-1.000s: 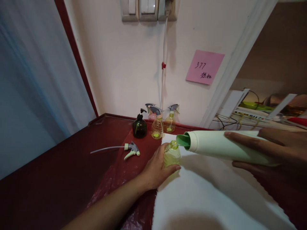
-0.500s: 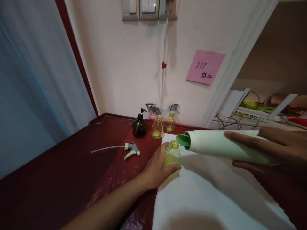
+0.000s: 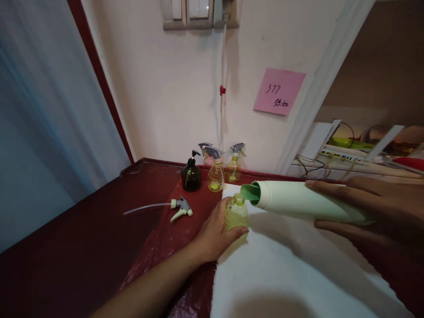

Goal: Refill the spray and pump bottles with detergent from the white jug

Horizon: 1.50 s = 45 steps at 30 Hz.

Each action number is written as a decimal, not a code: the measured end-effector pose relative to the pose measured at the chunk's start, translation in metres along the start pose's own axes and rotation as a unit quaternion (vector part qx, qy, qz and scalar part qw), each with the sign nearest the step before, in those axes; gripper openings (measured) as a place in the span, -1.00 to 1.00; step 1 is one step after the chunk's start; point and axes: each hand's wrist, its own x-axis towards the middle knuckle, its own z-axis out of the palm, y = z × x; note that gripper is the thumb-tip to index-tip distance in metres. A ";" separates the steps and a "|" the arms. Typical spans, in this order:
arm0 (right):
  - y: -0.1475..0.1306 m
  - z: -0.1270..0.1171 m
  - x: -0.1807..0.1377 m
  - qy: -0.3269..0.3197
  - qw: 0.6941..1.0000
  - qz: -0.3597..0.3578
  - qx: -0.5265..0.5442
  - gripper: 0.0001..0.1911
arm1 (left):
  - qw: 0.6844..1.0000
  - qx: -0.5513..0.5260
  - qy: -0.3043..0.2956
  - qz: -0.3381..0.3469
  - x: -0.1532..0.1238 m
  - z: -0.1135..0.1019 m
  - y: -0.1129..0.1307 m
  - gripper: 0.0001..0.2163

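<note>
Two hands are at work. The left hand [image 3: 215,232] is closed around the belly of a small clear plastic bottle [image 3: 236,215] holding yellow-green liquid. It keeps the bottle upright on the far left corner of a white fluffy cloth [image 3: 285,274], and the neck is open, with no cap. The right hand [image 3: 371,212] grips a large pale green plastic bottle [image 3: 298,204] by its rear half, fingers laid along the top and side. That bottle is tipped almost level, so its darker green spout [image 3: 250,193] hangs just above and to the right of the small mouth; I cannot tell whether the two touch.

The small clear plastic bottle looks light and thin-walled. It would probably dent under a hard squeeze and tip easily, so a low hold round the belly suits it. The large pale green plastic bottle looks smooth and possibly slippery, and its weight would shift as the contents run forward, so a broad wrap behind the middle seems safest.

Left of the cloth, a loose grey and green trigger sprayer [image 3: 179,207] with a long dip tube lies on a crinkled red plastic sheet [image 3: 172,247]. Farther off, by the wall, stand a dark green pump bottle [image 3: 191,175] and several clear trigger spray bottles [image 3: 216,176]. All of this sits on a dark red bench [image 3: 82,247], and a pink sticky note [image 3: 279,91] hangs on the wall above
</note>
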 end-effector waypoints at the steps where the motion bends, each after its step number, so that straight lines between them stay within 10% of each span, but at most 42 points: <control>1: 0.007 -0.001 -0.001 -0.033 0.998 -0.045 -0.009 -0.35 | 1.000 -0.003 0.001 0.001 0.000 0.000 0.000 -0.31; 4: 0.020 -0.002 0.003 -0.035 0.997 -0.062 0.019 -0.35 | 1.000 -0.011 0.002 -0.011 0.000 -0.001 -0.001 -0.31; 9: 0.013 0.001 0.020 0.017 0.980 0.136 0.143 -0.34 | 0.999 -0.004 -0.010 -0.037 -0.001 -0.003 0.000 -0.31; 16: -0.008 0.029 0.032 0.125 0.870 0.314 0.359 -0.49 | 0.999 0.001 -0.007 -0.044 0.002 -0.003 -0.001 -0.32; 25: -0.026 0.092 0.035 0.199 0.781 0.358 0.471 -0.35 | 0.998 -0.013 -0.003 -0.055 0.004 -0.006 -0.003 -0.31; 35: -0.031 0.124 0.027 0.181 0.783 0.380 0.458 -0.30 | 0.998 -0.030 -0.017 -0.060 0.006 -0.006 -0.005 -0.32; 45: -0.048 0.089 0.012 0.207 0.845 0.323 0.373 -0.37 | 0.999 -0.004 -0.003 -0.049 0.005 -0.007 -0.001 -0.33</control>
